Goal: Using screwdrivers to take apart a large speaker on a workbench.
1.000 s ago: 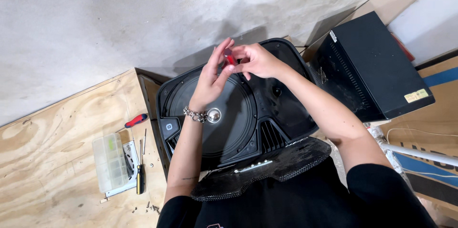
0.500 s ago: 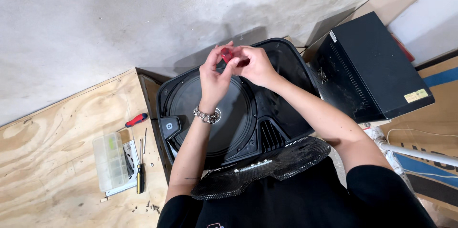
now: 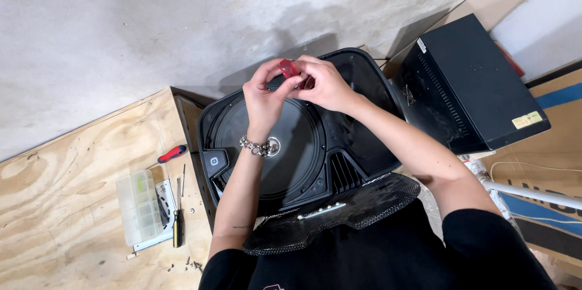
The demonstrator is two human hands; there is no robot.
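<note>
Both your hands are pinched on a small red piece above the open speaker cabinet.

Your left hand (image 3: 264, 93) and right hand (image 3: 324, 84) meet over the upper rim of the large black speaker (image 3: 273, 150), and each grip is closed, fingertips only, on the small red piece (image 3: 288, 69) held between them; what the piece is cannot be told. A chain bracelet (image 3: 256, 146) sits on your left wrist, over the round speaker cone. The black mesh grille (image 3: 339, 211) lies off the cabinet against your body. On the plywood table (image 3: 66, 205) to your left lie a clear plastic parts box (image 3: 139, 206), a red-handled screwdriver (image 3: 172, 153) and a yellow-and-black one (image 3: 177, 224). A black metal case (image 3: 470, 87) stands just beside the speaker on your right.
</note>
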